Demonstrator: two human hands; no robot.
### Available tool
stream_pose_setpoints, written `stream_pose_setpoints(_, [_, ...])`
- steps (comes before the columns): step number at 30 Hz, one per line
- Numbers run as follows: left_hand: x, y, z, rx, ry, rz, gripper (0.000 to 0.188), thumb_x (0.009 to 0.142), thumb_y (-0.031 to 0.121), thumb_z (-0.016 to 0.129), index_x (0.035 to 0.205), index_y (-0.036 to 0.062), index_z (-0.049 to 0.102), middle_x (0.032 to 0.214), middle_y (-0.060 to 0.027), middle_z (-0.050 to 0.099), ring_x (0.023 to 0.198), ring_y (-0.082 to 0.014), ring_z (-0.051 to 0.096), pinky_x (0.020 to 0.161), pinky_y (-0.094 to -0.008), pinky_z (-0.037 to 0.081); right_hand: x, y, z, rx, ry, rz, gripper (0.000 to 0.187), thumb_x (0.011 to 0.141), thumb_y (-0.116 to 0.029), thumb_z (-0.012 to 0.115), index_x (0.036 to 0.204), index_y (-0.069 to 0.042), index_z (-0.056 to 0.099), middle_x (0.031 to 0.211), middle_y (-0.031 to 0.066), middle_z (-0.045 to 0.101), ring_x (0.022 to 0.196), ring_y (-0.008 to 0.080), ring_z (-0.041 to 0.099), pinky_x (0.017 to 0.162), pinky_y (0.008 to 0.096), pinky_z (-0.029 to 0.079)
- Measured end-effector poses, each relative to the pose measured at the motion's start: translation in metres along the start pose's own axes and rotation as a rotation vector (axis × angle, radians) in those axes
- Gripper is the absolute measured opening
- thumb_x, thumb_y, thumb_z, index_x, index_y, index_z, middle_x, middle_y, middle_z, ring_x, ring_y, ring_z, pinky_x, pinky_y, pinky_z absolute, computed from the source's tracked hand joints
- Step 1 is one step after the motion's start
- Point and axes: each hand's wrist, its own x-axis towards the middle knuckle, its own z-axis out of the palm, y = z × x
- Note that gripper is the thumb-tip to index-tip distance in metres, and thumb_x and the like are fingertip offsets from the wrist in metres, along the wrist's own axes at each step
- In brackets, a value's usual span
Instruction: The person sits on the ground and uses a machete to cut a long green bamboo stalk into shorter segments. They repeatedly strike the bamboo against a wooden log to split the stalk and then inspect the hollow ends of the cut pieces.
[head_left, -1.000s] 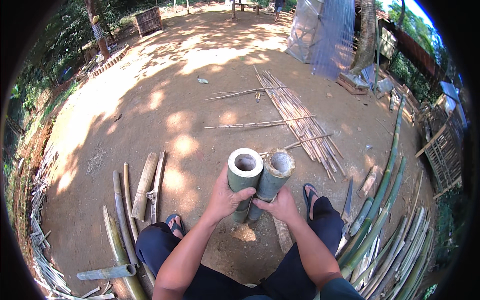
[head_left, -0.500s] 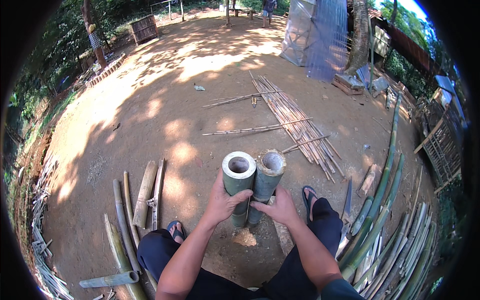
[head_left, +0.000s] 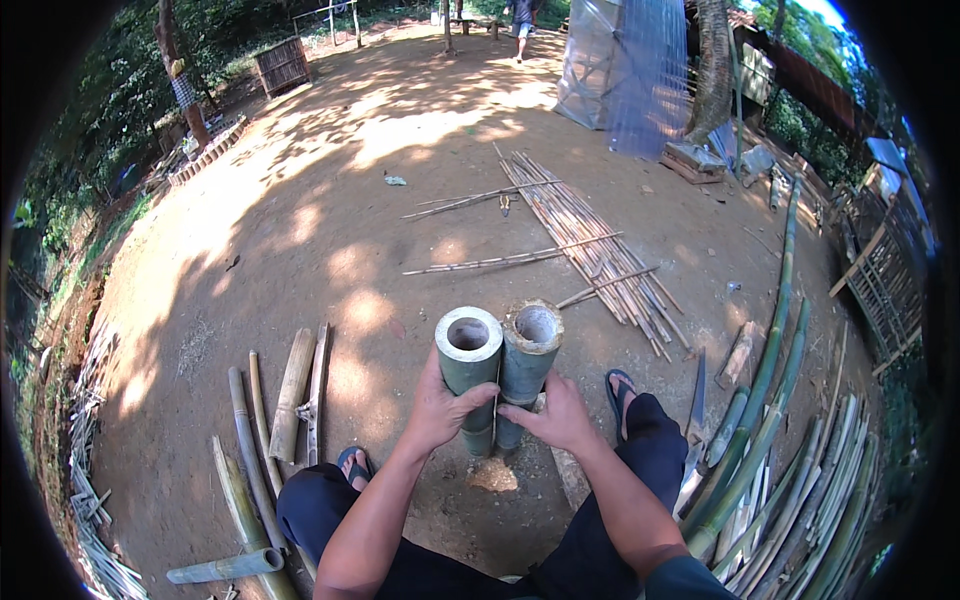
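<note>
Two short green bamboo tubes stand side by side in front of me, their hollow ends facing up. The left tube (head_left: 468, 374) has a clean, pale, thick-walled rim. A rougher brownish rim tops the right tube (head_left: 526, 372). My left hand (head_left: 438, 408) is wrapped round the left tube, its thumb across the near side. Round the right tube my right hand (head_left: 556, 411) is closed, with its thumb pointing toward the other tube. The tubes sit close together along their length. Their lower ends are near the dirt between my feet.
Thin sticks (head_left: 572, 235) lie in a bundle ahead. Split bamboo pieces (head_left: 292, 395) and a loose tube (head_left: 226, 566) lie left. At right are a saw-like blade (head_left: 697, 395), long green poles (head_left: 770, 370) and a pile of strips (head_left: 825, 500). A person (head_left: 522, 28) stands far off.
Both tubes have shifted slightly left in view, and the right one stands straighter beside the left. My hands keep their hold. The distant person has moved left and a little nearer.
</note>
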Motion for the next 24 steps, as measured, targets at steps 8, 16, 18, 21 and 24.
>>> stream_pose_setpoints(8, [0.0012,-0.0006,-0.0019,0.017,-0.015,-0.019,0.078,0.080,0.019,0.086,0.142,0.0050,0.041,0.133,-0.0090,0.057,0.123,-0.0199,0.055,0.105,-0.0374,0.044,0.0011,0.0012,0.0007,-0.004,-0.010,0.017,0.073,0.074,-0.041,0.084,0.122,0.005,0.053,0.105,0.0262,0.070,0.100,0.0426,0.069,0.088,0.0475,0.055])
stream_pose_setpoints(16, [0.0027,-0.0004,-0.0010,0.029,-0.006,-0.044,0.078,0.079,0.019,0.087,0.141,0.0044,0.042,0.133,-0.0092,0.057,0.123,-0.0208,0.055,0.106,-0.0382,0.044,0.0004,0.0005,-0.0001,-0.004,0.001,0.012,0.073,0.075,-0.041,0.084,0.123,0.005,0.052,0.106,0.0266,0.070,0.101,0.0435,0.069,0.087,0.0484,0.055])
stream_pose_setpoints(18, [0.0029,-0.0005,-0.0013,0.019,-0.013,-0.051,0.078,0.079,0.019,0.087,0.141,0.0045,0.042,0.133,-0.0093,0.057,0.123,-0.0210,0.055,0.106,-0.0383,0.044,0.0000,0.0015,0.0004,-0.006,0.008,0.007,0.072,0.075,-0.041,0.084,0.122,0.005,0.052,0.105,0.0267,0.070,0.100,0.0439,0.069,0.086,0.0487,0.055])
stream_pose_setpoints(21, [0.0032,-0.0007,-0.0018,0.019,-0.021,-0.059,0.079,0.079,0.020,0.087,0.141,0.0045,0.042,0.133,-0.0095,0.057,0.124,-0.0211,0.054,0.106,-0.0384,0.043,0.0001,0.0027,0.0011,-0.009,0.025,-0.007,0.072,0.076,-0.041,0.084,0.121,0.005,0.052,0.104,0.0267,0.070,0.099,0.0445,0.069,0.086,0.0491,0.055])
stream_pose_setpoints(24, [0.0035,-0.0003,-0.0019,0.031,-0.025,-0.062,0.079,0.078,0.020,0.087,0.142,0.0043,0.042,0.134,-0.0099,0.056,0.124,-0.0213,0.054,0.106,-0.0387,0.043,0.0006,0.0021,0.0012,-0.012,0.023,-0.006,0.072,0.076,-0.042,0.084,0.121,0.004,0.052,0.103,0.0267,0.070,0.098,0.0445,0.069,0.085,0.0492,0.056])
